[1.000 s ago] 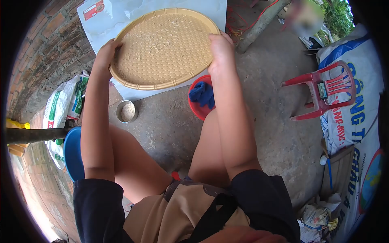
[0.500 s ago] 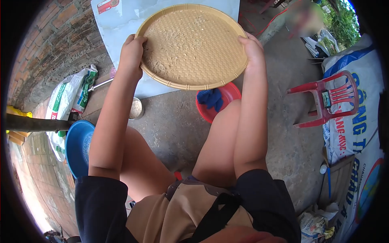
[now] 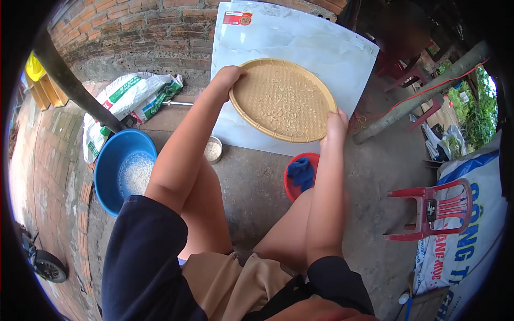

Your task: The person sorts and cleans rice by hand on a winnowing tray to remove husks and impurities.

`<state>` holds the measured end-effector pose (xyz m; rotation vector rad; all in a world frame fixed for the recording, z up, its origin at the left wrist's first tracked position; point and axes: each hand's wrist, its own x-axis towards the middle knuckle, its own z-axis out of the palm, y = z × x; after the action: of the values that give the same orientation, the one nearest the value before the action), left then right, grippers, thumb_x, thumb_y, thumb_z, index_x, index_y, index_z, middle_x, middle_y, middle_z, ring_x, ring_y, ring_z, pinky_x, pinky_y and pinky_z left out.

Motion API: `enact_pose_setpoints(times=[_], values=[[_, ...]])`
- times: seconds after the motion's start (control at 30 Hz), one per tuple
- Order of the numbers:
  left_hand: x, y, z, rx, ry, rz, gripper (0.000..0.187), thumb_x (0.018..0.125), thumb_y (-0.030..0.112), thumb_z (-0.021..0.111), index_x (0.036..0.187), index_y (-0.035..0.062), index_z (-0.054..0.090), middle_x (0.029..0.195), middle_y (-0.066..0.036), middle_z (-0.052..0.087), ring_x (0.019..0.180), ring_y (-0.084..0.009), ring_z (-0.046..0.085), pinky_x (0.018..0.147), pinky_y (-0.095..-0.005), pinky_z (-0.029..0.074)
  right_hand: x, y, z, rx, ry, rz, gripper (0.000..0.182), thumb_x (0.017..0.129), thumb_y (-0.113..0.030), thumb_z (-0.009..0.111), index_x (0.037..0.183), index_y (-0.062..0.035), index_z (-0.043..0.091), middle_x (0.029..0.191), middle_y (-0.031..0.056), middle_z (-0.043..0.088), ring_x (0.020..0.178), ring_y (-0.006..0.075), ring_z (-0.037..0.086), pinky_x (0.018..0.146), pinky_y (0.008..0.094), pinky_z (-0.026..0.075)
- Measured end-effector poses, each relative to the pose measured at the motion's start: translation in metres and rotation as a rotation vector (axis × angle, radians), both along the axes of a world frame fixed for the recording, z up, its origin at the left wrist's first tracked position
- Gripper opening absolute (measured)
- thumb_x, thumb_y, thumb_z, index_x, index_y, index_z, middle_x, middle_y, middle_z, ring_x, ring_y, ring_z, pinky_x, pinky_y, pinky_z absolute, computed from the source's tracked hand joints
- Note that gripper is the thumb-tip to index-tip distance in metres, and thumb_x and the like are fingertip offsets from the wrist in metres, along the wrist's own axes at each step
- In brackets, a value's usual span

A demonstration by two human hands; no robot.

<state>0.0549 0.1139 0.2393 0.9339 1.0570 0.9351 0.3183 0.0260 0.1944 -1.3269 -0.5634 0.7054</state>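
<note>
Hands grip opposite rims of the woven tray [image 3: 282,100] — your left hand [image 3: 227,76] at the far edge, right hand [image 3: 335,124] near — holding it level above the white sheet [image 3: 300,43], so the scattered grains [image 3: 286,96] stay put.

Since a second ago my view has swung left and up: I now see the blue basin [image 3: 126,170] whole, with rice in it, and more brick wall [image 3: 142,32]. The woven tray [image 3: 282,100] sits lower in frame, looks smaller, held further out over the white sheet [image 3: 332,51]. My left hand [image 3: 227,77] is now on the tray's top-left rim, my right hand [image 3: 336,125] on its lower-right rim, so the tray is turned diagonally. The grains lie spread toward its upper right.
</note>
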Motion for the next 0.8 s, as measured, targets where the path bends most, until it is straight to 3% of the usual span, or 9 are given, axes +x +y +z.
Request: enact_pose_setpoints(times=[0.03,0.1,0.13,0.33,0.4,0.47,0.57,0.73,0.8], values=[[0.001,-0.002,0.001,-0.021,0.008,0.030,0.024,0.082,0.008,0.046,0.097,-0.0085,0.052,0.085,-0.019,0.058,0.073,-0.0244,0.059,0.056,-0.0399,0.050,0.011,-0.001,0.004,0.015,0.009,0.002,0.042,0.081,0.006,0.039,0.123,0.0064,0.044,0.110,0.0204,0.058,0.095,0.0305,0.060,0.086,0.0365,0.047],[0.023,-0.038,0.013,0.189,0.148,0.160,0.028,0.082,0.013,0.049,0.103,-0.0060,0.050,0.088,-0.014,0.056,0.075,-0.0205,0.055,0.062,-0.0331,0.048,0.049,-0.005,0.014,0.045,0.265,0.367,0.039,0.083,0.003,0.036,0.121,0.0060,0.047,0.109,0.0197,0.059,0.095,0.0292,0.061,0.084,0.0368,0.048],[0.030,-0.050,0.019,0.198,0.142,0.190,0.029,0.082,0.013,0.049,0.105,-0.0049,0.049,0.087,-0.012,0.055,0.076,-0.0199,0.053,0.063,-0.0323,0.046,0.051,-0.015,0.030,0.016,0.162,0.404,0.037,0.085,0.000,0.035,0.119,0.0055,0.050,0.107,0.0187,0.061,0.093,0.0282,0.063,0.081,0.0372,0.050],[-0.029,0.013,-0.003,0.180,0.098,0.001,0.023,0.082,0.013,0.051,0.094,-0.0062,0.055,0.084,-0.012,0.058,0.069,-0.0199,0.058,0.059,-0.0339,0.048,-0.033,-0.008,0.033,0.144,0.079,0.082,0.037,0.083,0.002,0.038,0.117,0.0059,0.051,0.105,0.0166,0.062,0.090,0.0260,0.063,0.079,0.0360,0.050],[-0.036,0.022,-0.009,0.154,0.079,-0.046,0.023,0.081,0.011,0.050,0.094,-0.0075,0.054,0.084,-0.015,0.058,0.070,-0.0217,0.057,0.061,-0.0350,0.048,-0.040,-0.010,0.026,0.140,0.164,0.095,0.037,0.083,0.002,0.038,0.117,0.0059,0.051,0.105,0.0162,0.061,0.091,0.0253,0.062,0.080,0.0355,0.049],[-0.034,0.025,-0.006,0.181,0.126,-0.094,0.025,0.080,0.009,0.048,0.095,-0.0097,0.054,0.086,-0.018,0.058,0.073,-0.0241,0.057,0.063,-0.0359,0.048,-0.039,-0.015,0.032,0.100,0.254,0.094,0.036,0.083,0.003,0.037,0.116,0.0056,0.052,0.109,0.0159,0.060,0.097,0.0246,0.060,0.084,0.0346,0.047],[-0.021,0.013,0.009,0.254,0.052,-0.034,0.024,0.081,0.012,0.051,0.097,-0.0053,0.057,0.085,-0.012,0.058,0.071,-0.0203,0.056,0.062,-0.0329,0.045,-0.044,-0.037,0.061,0.150,0.126,0.043,0.037,0.084,0.002,0.036,0.117,0.0050,0.051,0.110,0.0163,0.059,0.098,0.0245,0.059,0.085,0.0343,0.047],[0.013,0.006,0.024,0.310,-0.039,-0.122,0.028,0.079,0.012,0.050,0.098,-0.0070,0.056,0.086,-0.014,0.059,0.073,-0.0216,0.057,0.066,-0.0330,0.046,-0.021,-0.077,0.079,0.108,0.055,0.012,0.036,0.086,0.001,0.036,0.118,0.0036,0.050,0.110,0.0170,0.059,0.098,0.0254,0.060,0.084,0.0352,0.047],[0.031,0.000,0.027,0.443,0.076,-0.141,0.033,0.076,0.010,0.048,0.102,-0.0090,0.055,0.090,-0.017,0.061,0.077,-0.0245,0.059,0.069,-0.0344,0.047,-0.006,-0.101,0.083,0.032,0.016,-0.048,0.035,0.086,0.000,0.036,0.119,0.0030,0.049,0.110,0.0172,0.059,0.097,0.0257,0.060,0.084,0.0358,0.048]])
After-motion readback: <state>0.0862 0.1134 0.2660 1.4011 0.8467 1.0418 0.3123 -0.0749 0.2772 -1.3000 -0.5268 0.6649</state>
